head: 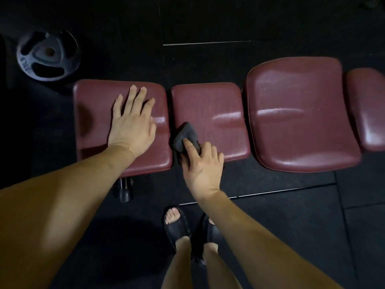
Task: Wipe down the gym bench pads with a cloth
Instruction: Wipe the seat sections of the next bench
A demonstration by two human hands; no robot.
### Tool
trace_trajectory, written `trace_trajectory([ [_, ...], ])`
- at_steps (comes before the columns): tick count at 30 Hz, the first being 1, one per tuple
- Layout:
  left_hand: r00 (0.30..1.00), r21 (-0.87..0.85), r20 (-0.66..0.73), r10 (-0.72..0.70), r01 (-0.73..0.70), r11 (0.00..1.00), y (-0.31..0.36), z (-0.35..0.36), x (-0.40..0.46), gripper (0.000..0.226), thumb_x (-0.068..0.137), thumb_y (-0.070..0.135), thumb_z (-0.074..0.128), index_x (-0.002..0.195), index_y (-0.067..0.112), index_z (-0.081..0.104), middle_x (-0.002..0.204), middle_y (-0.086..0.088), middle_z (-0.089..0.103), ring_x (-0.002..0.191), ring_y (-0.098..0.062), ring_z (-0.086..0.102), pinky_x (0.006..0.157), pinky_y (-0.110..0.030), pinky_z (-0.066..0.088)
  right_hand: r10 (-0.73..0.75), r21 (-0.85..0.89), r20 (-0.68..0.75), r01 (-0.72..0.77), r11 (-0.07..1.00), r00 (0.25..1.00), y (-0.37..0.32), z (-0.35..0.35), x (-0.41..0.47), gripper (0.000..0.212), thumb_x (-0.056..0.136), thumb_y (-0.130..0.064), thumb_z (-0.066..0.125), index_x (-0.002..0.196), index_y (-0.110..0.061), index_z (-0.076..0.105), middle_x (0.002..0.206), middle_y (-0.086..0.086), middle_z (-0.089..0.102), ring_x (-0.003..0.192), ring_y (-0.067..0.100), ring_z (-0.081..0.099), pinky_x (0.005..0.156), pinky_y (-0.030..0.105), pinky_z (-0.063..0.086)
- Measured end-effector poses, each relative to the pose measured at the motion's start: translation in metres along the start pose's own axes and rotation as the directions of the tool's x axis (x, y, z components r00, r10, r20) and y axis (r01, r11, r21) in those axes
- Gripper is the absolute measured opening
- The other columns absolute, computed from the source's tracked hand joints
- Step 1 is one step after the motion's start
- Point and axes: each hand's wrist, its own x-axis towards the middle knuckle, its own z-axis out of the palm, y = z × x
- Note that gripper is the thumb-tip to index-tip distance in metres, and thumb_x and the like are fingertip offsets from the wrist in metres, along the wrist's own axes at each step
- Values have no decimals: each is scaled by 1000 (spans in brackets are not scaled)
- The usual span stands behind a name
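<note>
Across the row of dark red padded vinyl bench pads (302, 113), my left hand (133, 124) lies flat with fingers spread on the leftmost pad (93, 113), bracing it, while my right hand (202, 163) pinches a crumpled dark grey cloth (185, 134) against the near left corner of the second pad (210, 105). I judge the wiping of this second pad to be only just under way, since the cloth sits at its edge beside the gap; the next move calls for sweeping the cloth across the pad toward the larger pads on the right, with steady downward pressure.
</note>
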Motion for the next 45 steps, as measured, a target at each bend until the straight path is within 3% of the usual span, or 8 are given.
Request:
trace_trajectory([
  [5, 999, 13, 40, 1, -1, 1000, 1, -4, -1, 61, 99, 29, 40, 157, 12, 34, 169, -12, 18, 158, -31, 6, 127, -54, 8, -215, -7, 46, 215, 977, 976, 66, -17, 13, 39, 94, -36, 65, 132, -26, 66, 94, 10, 56, 83, 34, 53, 71, 44, 41],
  [12, 992, -33, 109, -69, 73, 997, 12, -17, 5, 57, 100, 28, 40, 155, 11, 40, 168, -14, 21, 157, -32, 9, 127, -53, 11, -99, -151, 118, 117, 982, 988, 167, -43, 46, 42, 92, -36, 59, 133, -29, 64, 97, 10, 57, 86, 36, 55, 71, 44, 42],
  [20, 996, -259, 63, -56, 70, 963, 140, -23, 46, 53, 95, 24, 48, 147, 13, 50, 159, -11, 39, 153, -30, 25, 124, -50, 20, -89, 83, 141, 78, 993, 986, 206, -75, 94, 45, 95, -35, 66, 139, -28, 59, 97, 6, 58, 88, 30, 60, 76, 43, 50],
  [26, 977, -301, 204, -57, 118, 946, 221, -13, 92, 60, 106, 35, 30, 163, 18, 18, 173, -3, 2, 159, -25, -7, 128, -49, 1, -68, 106, 63, 61, 993, 996, 272, -92, 189, 55, 97, -41, 59, 149, -29, 48, 110, 9, 59, 101, 34, 57, 83, 47, 47],
  [29, 942, -282, 330, -61, 160, 946, 232, -3, 110, 64, 107, 43, 21, 165, 24, 1, 171, 3, -16, 156, -25, -21, 126, -54, -6, -142, 58, 32, 140, 988, 989, 266, -73, 224, 52, 97, -42, 55, 147, -28, 52, 110, 12, 57, 99, 36, 55, 81, 47, 44],
  [35, 955, -264, 237, -178, 240, 934, 248, 4, 125, 60, 103, 38, 26, 161, 23, 28, 170, 0, 19, 159, -26, 3, 124, -58, -2, -319, -72, 55, 323, 944, 946, 251, -38, 234, 43, 94, -48, 59, 134, -32, 65, 125, 7, 58, 103, 33, 52, 81, 45, 38],
  [38, 949, -164, 282, -139, 190, 968, 243, 6, 131, 59, 105, 37, 23, 163, 27, 14, 172, 2, 9, 159, -22, -4, 123, -62, -4, -419, -89, 70, 424, 901, 905, 292, -48, 244, 46, 85, -36, 66, 132, -33, 66, 119, 8, 60, 99, 35, 53, 80, 44, 38],
  [45, 896, -172, 432, -103, 194, 966, 240, 12, 137, 65, 104, 39, 17, 162, 27, -9, 170, 1, -21, 152, -22, -31, 115, -65, -20, 201, -69, -26, -203, 977, 979, 374, -62, 270, 42, 91, -35, 61, 131, -23, 66, 121, 18, 58, 104, 44, 54, 83, 52, 43],
])
